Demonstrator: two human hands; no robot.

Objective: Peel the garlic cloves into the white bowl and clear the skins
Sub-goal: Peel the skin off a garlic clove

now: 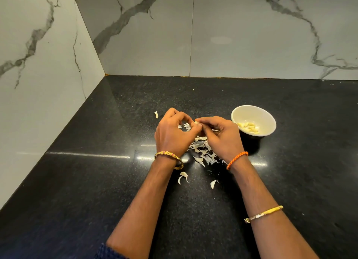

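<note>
A garlic clove (pixel 197 123) is pinched between the curled fingertips of the left hand (pixel 173 134) and the right hand (pixel 220 135), above the black countertop (pixel 96 181). Loose skins (pixel 204 154) are scattered beneath and just behind the hands. Peeled cloves (pixel 249 127) are contained in the white bowl (pixel 253 111), near the right hand.
</note>
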